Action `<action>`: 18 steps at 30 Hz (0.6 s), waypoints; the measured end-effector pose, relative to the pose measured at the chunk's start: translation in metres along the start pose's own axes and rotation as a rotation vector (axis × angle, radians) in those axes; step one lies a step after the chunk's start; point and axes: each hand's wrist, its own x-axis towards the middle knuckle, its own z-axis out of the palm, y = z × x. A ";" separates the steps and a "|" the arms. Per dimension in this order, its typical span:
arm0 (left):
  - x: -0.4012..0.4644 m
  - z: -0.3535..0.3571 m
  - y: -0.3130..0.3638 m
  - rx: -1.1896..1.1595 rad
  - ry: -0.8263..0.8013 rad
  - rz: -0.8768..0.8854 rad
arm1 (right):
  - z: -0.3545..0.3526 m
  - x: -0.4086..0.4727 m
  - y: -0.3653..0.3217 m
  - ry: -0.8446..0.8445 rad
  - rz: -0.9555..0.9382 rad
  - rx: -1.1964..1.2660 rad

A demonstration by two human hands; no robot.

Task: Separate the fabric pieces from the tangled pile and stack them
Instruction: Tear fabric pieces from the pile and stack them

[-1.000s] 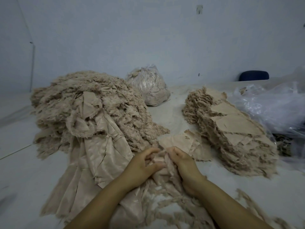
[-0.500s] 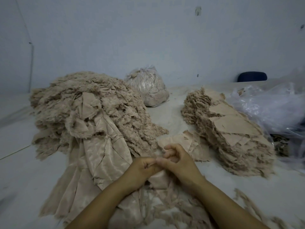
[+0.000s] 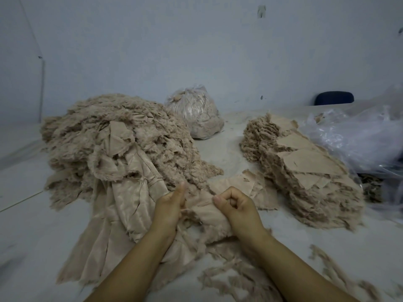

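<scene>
Both hands work one beige fabric piece (image 3: 199,207) stretched between them at the near middle of the pale table (image 3: 26,225). With its thumb raised, the left hand (image 3: 169,209) grips the piece's left edge, and the right hand (image 3: 236,207), curled into a fist, pinches the right edge. Held so, the piece has its long axis running left to right, and its frayed lower edge hangs toward the person.

Two big heaps of the same beige cloth lie on the table. One is the tangled pile (image 3: 122,144), behind and left of the hands, with a long smooth sheet (image 3: 113,216) spilling from it toward the near edge and passing under the left forearm. The other is the stack (image 3: 305,175), to the right, with flat pieces lying on top and its long axis slanting from far left to near right. A few loose pieces (image 3: 246,185) lie between the stack and the hands.

One tied clear bag (image 3: 195,114) of scraps sits at the back by the wall. Crumpled clear plastic (image 3: 357,140) lies at the right, touching the stack. Frayed scraps (image 3: 231,280) litter the near table. One dark chair back (image 3: 334,98) shows beyond the table.
</scene>
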 end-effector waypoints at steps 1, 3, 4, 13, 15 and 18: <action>0.001 -0.004 0.001 0.012 -0.004 -0.006 | -0.002 0.001 -0.002 0.042 0.021 0.027; 0.001 -0.009 0.002 -0.008 -0.059 -0.004 | -0.007 0.003 -0.002 0.092 0.062 0.083; 0.000 -0.011 0.002 -0.022 -0.109 -0.005 | -0.009 0.004 -0.002 0.097 0.082 0.094; -0.020 0.001 -0.008 0.114 -0.546 -0.011 | -0.005 0.000 0.005 -0.037 0.106 0.071; -0.021 -0.003 -0.007 0.261 -0.641 -0.016 | -0.004 0.001 0.006 0.008 0.065 0.009; -0.017 -0.008 -0.005 0.305 -0.682 -0.025 | -0.002 0.003 0.008 0.086 0.092 -0.005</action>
